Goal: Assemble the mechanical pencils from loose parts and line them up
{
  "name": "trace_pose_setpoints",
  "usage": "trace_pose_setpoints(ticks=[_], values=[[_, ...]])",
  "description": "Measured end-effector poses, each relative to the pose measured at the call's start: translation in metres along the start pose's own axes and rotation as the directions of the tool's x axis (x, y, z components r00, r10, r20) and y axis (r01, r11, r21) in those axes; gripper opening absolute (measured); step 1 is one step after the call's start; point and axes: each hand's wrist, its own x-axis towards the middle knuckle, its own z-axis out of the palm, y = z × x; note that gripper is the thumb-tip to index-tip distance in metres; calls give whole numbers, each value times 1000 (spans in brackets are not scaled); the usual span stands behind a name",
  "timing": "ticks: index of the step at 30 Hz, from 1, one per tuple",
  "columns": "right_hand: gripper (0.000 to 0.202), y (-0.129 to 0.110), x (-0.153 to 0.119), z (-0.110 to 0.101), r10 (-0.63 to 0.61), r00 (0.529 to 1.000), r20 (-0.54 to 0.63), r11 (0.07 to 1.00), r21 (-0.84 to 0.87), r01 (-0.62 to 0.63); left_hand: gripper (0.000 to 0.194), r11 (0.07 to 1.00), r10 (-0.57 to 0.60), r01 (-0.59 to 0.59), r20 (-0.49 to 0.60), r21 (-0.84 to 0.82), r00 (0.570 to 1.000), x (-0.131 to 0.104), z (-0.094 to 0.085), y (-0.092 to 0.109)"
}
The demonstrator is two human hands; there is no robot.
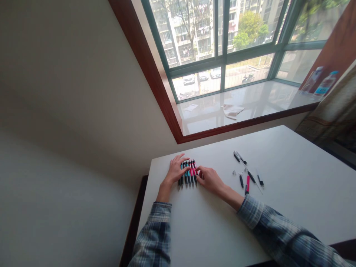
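Note:
A row of several pens (191,179), some teal and some pink with black grips, lies side by side near the far left of the white table (211,226). My left hand (175,170) rests over the row's left side, its fingers apart and its thumb across the teal pens. At the right end of the row, my right hand (209,178) has bent fingers touching or close to the last pink pen. Whether it grips that pen is too small to tell.
Loose pen parts lie to the right, among them a pink barrel (248,184), a black grip (241,181) and a clipped piece (260,181). Beyond the table, a window sill (205,124) holds a cloth (232,111) and a bottle (326,84). A wall stands at left.

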Motion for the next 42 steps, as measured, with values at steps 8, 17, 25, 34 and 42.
trace_pose_setpoints(ticks=[8,17,25,34,42], values=[[19,5,-4,3,-45,999,-20,999,-8,44,42,996,8,-14,-64,-89,998,-4,0,0],[20,2,-4,1,-27,999,-25,1000,4,27,45,974,-27,-9,-157,-227,987,-6,5,0],[22,2,-7,-14,-84,996,-40,995,42,85,25,982,-50,-49,-496,-184,867,-12,-6,28],[13,61,-4,-134,-175,983,52,983,63,172,24,972,66,-146,-386,-183,920,-30,16,105],[22,139,-13,-177,-137,991,2,990,9,137,21,931,246,-263,-100,-253,964,-39,75,167]])
